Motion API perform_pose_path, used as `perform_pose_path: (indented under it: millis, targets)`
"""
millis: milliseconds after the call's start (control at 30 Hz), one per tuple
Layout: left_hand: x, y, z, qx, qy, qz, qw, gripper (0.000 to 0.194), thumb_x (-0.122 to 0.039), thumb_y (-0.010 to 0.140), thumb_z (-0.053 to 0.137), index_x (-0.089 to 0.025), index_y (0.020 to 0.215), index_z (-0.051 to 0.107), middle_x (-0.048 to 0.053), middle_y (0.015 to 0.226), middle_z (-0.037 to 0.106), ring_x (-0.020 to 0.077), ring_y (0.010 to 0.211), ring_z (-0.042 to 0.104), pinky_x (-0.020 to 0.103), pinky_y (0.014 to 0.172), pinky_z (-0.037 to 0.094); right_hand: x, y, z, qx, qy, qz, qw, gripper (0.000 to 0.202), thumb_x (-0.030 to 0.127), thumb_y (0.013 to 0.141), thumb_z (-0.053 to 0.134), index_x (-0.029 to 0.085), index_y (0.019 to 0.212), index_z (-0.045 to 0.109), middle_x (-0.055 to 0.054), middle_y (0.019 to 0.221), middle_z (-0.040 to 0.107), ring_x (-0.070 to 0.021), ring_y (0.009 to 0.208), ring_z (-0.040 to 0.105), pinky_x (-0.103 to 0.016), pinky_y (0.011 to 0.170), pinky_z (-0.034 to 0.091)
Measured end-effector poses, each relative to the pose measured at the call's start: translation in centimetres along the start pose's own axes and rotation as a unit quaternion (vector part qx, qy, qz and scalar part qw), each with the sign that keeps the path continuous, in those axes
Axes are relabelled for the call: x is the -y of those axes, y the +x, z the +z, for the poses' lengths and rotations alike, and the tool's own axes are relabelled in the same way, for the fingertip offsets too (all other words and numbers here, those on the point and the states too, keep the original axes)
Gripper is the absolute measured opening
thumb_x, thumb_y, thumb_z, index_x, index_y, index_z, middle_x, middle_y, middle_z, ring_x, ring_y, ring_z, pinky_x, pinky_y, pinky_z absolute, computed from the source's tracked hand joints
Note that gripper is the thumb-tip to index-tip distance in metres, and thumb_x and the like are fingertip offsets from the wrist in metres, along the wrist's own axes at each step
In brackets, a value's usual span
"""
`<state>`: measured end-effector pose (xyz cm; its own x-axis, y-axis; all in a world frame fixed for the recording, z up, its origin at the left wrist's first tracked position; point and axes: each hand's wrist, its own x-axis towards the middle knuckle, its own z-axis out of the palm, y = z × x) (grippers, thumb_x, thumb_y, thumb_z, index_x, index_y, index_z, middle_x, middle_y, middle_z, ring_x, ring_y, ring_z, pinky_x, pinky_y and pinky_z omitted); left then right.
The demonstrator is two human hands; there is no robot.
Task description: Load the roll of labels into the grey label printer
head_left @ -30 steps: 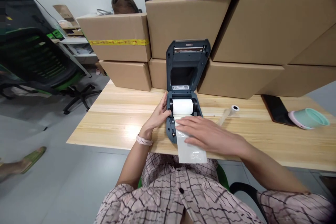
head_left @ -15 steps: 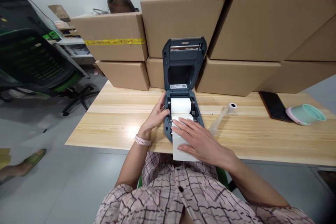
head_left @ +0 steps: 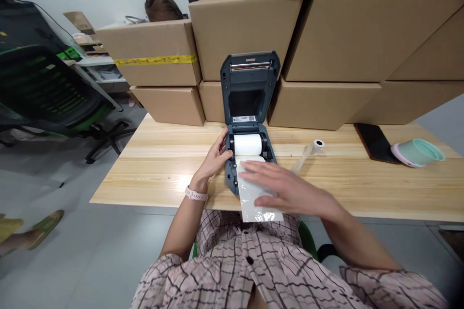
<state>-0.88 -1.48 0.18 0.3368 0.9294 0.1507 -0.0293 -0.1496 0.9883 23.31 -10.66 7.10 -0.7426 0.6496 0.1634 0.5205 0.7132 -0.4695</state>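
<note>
A dark grey label printer (head_left: 232,176) stands on the wooden table with its lid (head_left: 250,77) raised. Inside it sits a white paper roll (head_left: 248,145), and a white strip (head_left: 253,205) runs from it over the printer's front and past the table edge. My left hand (head_left: 214,160) rests against the printer's left side, holding it between thumb and fingers. Over the strip is my right hand (head_left: 286,186), slightly blurred, its fingers stretched out and nothing gripped in it. To the right, a small roll (head_left: 318,144) lies with a translucent strip trailing from it.
Cardboard boxes (head_left: 326,101) are stacked along the table's (head_left: 145,174) back edge. On the right are a black phone (head_left: 375,142) and a mint cup (head_left: 420,152). Another person's hair (head_left: 163,5) shows behind the boxes; a foot (head_left: 45,229) is at lower left.
My right hand has moved a little to the right and is more blurred. The strip's lower end has shifted right and shows shiny reflections. The whole view has shifted slightly.
</note>
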Motion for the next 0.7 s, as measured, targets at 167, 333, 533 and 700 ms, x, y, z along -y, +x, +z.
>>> perform_pose_path:
  millis: [167, 333, 533, 700]
  targets:
    - [-0.2, -0.7, 0.4, -0.013, -0.012, -0.002, 1.0, 0.088, -0.04, 0.086, 0.072, -0.025, 0.162, 0.029, 0.01, 0.172, 0.026, 0.0305, 0.157, 0.029, 0.047, 0.129, 0.025, -5.0, 4.5, -7.9, -0.338, 0.03, 0.075, 0.938, 0.049, 0.048, 0.104, 0.048, 0.032, 0.15, 0.049, -0.005, 0.158, 0.051, -0.0305, 0.149, 0.044, -0.062, 0.124, 0.033]
    - [-1.0, -3.1, 0.5, -0.048, 0.012, -0.053, 0.997, 0.082, -0.048, 0.093, 0.065, -0.029, 0.163, 0.026, 0.012, 0.171, 0.028, 0.0324, 0.157, 0.028, 0.052, 0.127, 0.028, -12.8, 13.3, -12.6, -0.368, 0.202, 0.12, 0.9, 0.06, 0.049, 0.109, 0.015, 0.02, 0.154, 0.04, -0.007, 0.164, 0.042, -0.028, 0.15, 0.041, -0.042, 0.119, 0.036]
    - [-2.9, -5.4, -0.7, -0.143, 0.045, -0.037, 0.988, 0.07, -0.052, 0.097, 0.059, -0.029, 0.158, 0.036, 0.015, 0.165, 0.039, 0.0336, 0.151, 0.041, 0.054, 0.122, 0.037, -11.3, 13.4, -10.9, -0.319, 0.219, 0.064, 0.92, 0.086, 0.076, 0.097, -0.001, 0.026, 0.143, 0.052, -0.002, 0.142, 0.062, -0.0264, 0.137, 0.057, -0.052, 0.113, 0.044]
    - [-5.2, -5.4, 0.2, -0.207, 0.073, 0.054, 0.974, 0.057, -0.053, 0.099, 0.053, -0.029, 0.151, 0.049, 0.01, 0.161, 0.046, 0.0311, 0.151, 0.041, 0.049, 0.124, 0.034, -4.4, 5.1, -5.6, -0.311, 0.158, 0.067, 0.935, 0.066, 0.064, 0.106, 0.012, 0.03, 0.142, 0.055, -0.004, 0.148, 0.06, -0.0274, 0.141, 0.052, -0.052, 0.117, 0.042]
